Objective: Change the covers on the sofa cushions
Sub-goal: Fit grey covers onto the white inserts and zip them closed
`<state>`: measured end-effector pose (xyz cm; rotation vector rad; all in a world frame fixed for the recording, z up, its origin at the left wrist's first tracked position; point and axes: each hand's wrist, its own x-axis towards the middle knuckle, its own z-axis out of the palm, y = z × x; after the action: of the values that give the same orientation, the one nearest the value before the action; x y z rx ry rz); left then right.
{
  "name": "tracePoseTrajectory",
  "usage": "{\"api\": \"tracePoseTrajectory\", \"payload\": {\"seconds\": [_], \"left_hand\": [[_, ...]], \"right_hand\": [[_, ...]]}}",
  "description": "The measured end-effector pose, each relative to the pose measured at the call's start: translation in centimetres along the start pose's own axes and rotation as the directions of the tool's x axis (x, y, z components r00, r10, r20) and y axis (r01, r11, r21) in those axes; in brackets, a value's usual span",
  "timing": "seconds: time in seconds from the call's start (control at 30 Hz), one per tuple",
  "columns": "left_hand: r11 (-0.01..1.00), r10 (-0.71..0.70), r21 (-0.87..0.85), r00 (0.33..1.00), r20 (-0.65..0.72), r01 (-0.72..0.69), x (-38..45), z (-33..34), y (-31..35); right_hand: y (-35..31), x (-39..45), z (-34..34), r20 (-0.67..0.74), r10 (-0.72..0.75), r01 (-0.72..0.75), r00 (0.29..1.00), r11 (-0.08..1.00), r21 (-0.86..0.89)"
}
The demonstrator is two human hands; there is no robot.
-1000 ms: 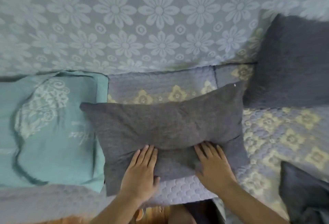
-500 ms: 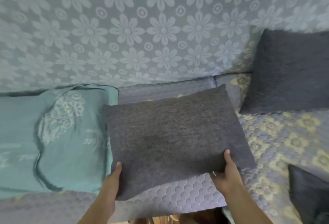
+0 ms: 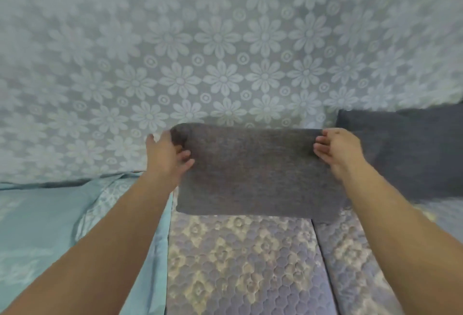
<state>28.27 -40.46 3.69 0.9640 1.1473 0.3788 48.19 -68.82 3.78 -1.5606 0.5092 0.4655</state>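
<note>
With both arms stretched forward, your left hand [image 3: 167,157] and right hand [image 3: 335,150] grip the upper corners of the grey cushion [image 3: 255,172], standing it upright against the floral backrest [image 3: 225,51] on the quilted seat [image 3: 238,264].

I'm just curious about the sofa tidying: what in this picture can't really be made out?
- Grey cushion: its back and any zip face away from the head view.
- Left hand and right hand: fingers partly hidden behind the cushion's top corners.
- Second grey cushion: cut by the right edge.
- Teal cover: its print blurred, cut by the left edge.
</note>
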Motion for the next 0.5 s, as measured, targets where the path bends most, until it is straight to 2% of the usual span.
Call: {"api": "tracePoseTrajectory", "payload": {"seconds": [0.07,0.13,0.23,0.3,0.33,0.4,0.5], "left_hand": [[0.962,0.024,0.268,0.997,0.077,-0.044,-0.8,1.1,-1.9],[0.888,-0.045,0.457,0.984,0.170,-0.039,-1.4,0.4,-5.3],[0.675,-0.202,0.738,0.957,0.207,-0.017,-2.0,-3.6,-10.6],[0.549,-0.252,0.835,0.950,0.185,-0.017,-2.9,-8.0,-12.8],[0.532,-0.257,0.846,0.952,0.168,-0.006,-3.4,-10.3,-13.6],[0.492,-0.168,0.871,0.981,0.100,-0.005,-3.8,-16.3,-14.8],[0.379,0.126,0.925,0.992,-0.031,-0.020,-3.7,-25.6,-14.8]], "right_hand": [[1.5,0.6,0.2,0.110,0.001,0.013,0.994,0.992,-0.126],[4.4,-0.5,0.5,0.199,0.063,-0.018,0.978,0.976,-0.218],[9.5,-3.9,1.9,0.253,0.229,-0.132,0.940,0.927,-0.350],[13.2,-6.2,3.2,0.247,0.291,-0.154,0.924,0.877,-0.455],[14.9,-7.3,3.8,0.259,0.296,-0.131,0.920,0.852,-0.507],[18.5,-10.2,6.3,0.319,0.317,-0.091,0.893,0.821,-0.563],[22.9,-15.5,11.5,0.396,0.370,-0.060,0.840,0.790,-0.610]]}}
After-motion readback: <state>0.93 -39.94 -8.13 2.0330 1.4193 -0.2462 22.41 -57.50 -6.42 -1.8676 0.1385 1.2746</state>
